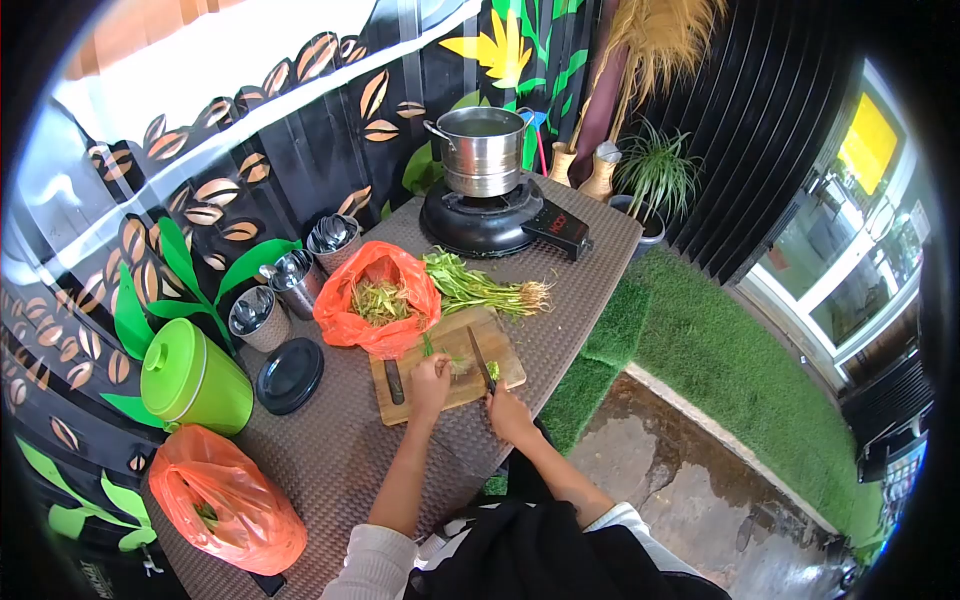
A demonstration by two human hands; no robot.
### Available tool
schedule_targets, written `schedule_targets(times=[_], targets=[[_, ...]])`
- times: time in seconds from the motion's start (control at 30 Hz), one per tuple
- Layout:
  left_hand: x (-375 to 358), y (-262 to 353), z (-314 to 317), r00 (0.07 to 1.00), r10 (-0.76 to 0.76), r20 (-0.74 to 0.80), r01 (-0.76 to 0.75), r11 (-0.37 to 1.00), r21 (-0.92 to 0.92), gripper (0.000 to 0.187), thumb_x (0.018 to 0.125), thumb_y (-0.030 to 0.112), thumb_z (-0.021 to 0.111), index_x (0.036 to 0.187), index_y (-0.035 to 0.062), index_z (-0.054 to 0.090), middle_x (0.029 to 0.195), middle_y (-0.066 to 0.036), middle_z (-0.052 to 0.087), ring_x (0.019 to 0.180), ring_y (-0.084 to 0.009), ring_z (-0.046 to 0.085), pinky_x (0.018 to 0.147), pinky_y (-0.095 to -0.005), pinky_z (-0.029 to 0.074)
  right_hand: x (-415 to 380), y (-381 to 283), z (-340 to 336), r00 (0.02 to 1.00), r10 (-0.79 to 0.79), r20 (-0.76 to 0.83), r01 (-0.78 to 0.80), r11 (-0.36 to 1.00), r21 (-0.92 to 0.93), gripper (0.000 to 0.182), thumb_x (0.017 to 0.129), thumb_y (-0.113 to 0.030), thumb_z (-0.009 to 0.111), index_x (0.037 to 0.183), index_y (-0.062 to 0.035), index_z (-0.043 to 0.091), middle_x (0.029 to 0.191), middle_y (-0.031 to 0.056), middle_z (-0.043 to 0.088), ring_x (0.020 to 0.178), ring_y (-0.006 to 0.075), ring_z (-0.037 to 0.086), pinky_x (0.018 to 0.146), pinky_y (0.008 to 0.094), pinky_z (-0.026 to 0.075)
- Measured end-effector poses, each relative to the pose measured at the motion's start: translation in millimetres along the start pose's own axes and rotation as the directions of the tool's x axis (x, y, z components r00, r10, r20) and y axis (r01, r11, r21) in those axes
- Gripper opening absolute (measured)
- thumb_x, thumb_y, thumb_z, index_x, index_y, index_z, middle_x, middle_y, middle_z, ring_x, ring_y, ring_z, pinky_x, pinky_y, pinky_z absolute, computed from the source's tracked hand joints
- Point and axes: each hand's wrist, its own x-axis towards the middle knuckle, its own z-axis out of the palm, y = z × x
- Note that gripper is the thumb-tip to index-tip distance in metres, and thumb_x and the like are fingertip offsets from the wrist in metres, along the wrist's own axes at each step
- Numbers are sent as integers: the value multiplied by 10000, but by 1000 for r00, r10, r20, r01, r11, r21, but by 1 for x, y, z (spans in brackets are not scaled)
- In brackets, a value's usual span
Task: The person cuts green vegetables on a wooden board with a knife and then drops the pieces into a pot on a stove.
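Observation:
My left hand (430, 382) is over the middle of the wooden cutting board (492, 330), its fingers pinched on a thin green stalk (428, 347). In my right hand (511, 416) is a knife (478, 348), gripped by its dark handle, with the blade pointing away across the board. A small heap of chopped greens (493, 370) lies beside the blade at the board's right edge. A second dark handle (394, 382) rests on the board left of my left hand. Just beyond the board is a bunch of leafy greens (485, 285) with roots attached.
An open orange plastic bag (408, 265) of trimmings stands behind the board. A steel pot (482, 160) sits on a portable gas stove (475, 232) at the far end. Cutlery holders (262, 322), black plates (290, 375), a green jug (197, 378) and another orange bag (228, 505) occupy the left.

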Motion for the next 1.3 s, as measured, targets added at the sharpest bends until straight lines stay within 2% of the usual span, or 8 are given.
schedule_targets(times=[0.1,0.17,0.27,0.5,1.0,1.1,1.17,1.3], targets=[[12,2,-5,995,3,97,-2,1000,-16,160,760,-23,585,895,16,661,866,-141,648,811,-262,632,763,-362,490,1,2,4,1000,-4,-11,4,1000,5,411,946,-304,417,1173,34,358,911,280,632,866,433,629,762,518,495],[19,-1,-10,904,359,232,-408,886,220,200,727,-41,592,872,61,682,913,-76,635,969,-262,563,864,-376,441,0,3,3,999,-35,-40,37,999,33,408,943,-286,425,1156,56,358,848,311,617,821,468,615,728,542,486],[27,-8,-10,849,309,429,-434,870,233,204,704,-25,610,844,95,696,929,-29,616,1038,-264,493,911,-390,385,1,4,3,999,-26,-26,27,999,27,421,944,-288,420,1173,60,353,849,312,618,822,471,614,731,541,486],[31,-13,-15,804,371,465,-518,820,241,99,736,59,639,815,90,692,885,-35,614,972,-253,511,882,-405,368,1,2,1,1000,5,-10,-5,999,34,367,950,-318,411,1099,17,389,897,290,629,868,449,624,762,533,491],[36,27,-31,829,522,198,-552,819,153,51,803,88,632,836,65,664,850,-42,645,886,-233,540,844,-360,354,2,2,-2,999,34,21,-34,999,18,401,952,-322,401,1154,24,376,913,272,632,876,439,625,777,524,491],[40,32,-32,819,510,262,-558,814,162,43,803,96,632,830,77,660,846,-39,648,869,-226,553,834,-349,364,2,3,-2,999,24,28,-25,999,25,406,953,-321,401,1158,28,369,906,272,633,866,441,626,770,525,493],[45,24,-31,801,431,416,-547,808,216,47,763,51,623,783,73,659,801,-72,630,914,-252,552,885,-428,351,3,4,-3,1000,1,31,-3,999,38,404,953,-315,400,1159,30,363,897,276,632,856,441,628,761,522,497],[43,-16,-22,772,399,495,-600,715,360,60,768,89,630,789,112,682,825,-36,647,885,-218,571,890,-388,326,4,7,-3,999,-13,31,13,1000,18,399,953,-308,400,1158,32,358,890,278,631,845,441,630,750,521,500]])
